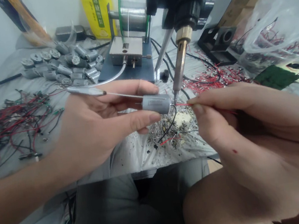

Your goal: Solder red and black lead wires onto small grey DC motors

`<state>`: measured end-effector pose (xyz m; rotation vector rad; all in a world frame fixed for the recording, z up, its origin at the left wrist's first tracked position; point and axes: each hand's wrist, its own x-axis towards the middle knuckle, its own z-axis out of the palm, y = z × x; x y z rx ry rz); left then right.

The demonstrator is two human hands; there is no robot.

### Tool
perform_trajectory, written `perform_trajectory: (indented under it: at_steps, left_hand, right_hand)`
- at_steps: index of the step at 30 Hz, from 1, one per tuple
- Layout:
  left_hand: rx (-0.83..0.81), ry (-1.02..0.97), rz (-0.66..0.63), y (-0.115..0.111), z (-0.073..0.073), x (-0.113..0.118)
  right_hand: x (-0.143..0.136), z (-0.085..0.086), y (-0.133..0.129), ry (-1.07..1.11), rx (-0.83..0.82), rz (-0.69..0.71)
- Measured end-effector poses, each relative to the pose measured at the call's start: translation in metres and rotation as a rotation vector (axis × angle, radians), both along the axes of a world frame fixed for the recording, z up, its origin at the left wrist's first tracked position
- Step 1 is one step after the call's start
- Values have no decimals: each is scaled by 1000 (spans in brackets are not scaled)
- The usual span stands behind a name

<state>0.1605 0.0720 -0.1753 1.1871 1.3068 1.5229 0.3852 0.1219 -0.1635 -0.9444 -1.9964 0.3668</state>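
Observation:
My left hand (95,125) pinches a small grey cylindrical motor (156,104) between thumb and fingers, holding it level at the centre. A thin metal feed tube (93,91) lies across the top of that hand. My right hand (232,126) pinches a red wire (183,104) and holds its end against the motor's right end. The tip of a fixed soldering iron (180,65) comes down at a slant and meets the same spot. A black wire (172,123) hangs below the motor.
A pile of grey motors (61,65) lies at the back left. Loose red and black wires (9,122) cover the left. A solder spool (132,16) and feeder block (126,50) stand behind. More red wires (214,77) and a plastic bag (278,23) lie right. Solder scraps (169,135) litter the middle.

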Motion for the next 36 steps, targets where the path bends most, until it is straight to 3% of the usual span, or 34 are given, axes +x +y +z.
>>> perform_trajectory:
  at_steps: [11, 18, 26, 36]
  left_hand:
    - [40, -3, -30, -2, -4, -1]
    - [44, 26, 32, 0, -3, 2]
    - [18, 8, -8, 1, 1, 0]
    - [49, 14, 17, 1, -3, 1]
  right_hand:
    - [-3, 1, 0, -11, -25, 18]
    - [-1, 3, 1, -14, 1, -4]
    - [-4, 0, 3, -60, 118, -15]
    - [-3, 0, 1, -64, 119, -29]
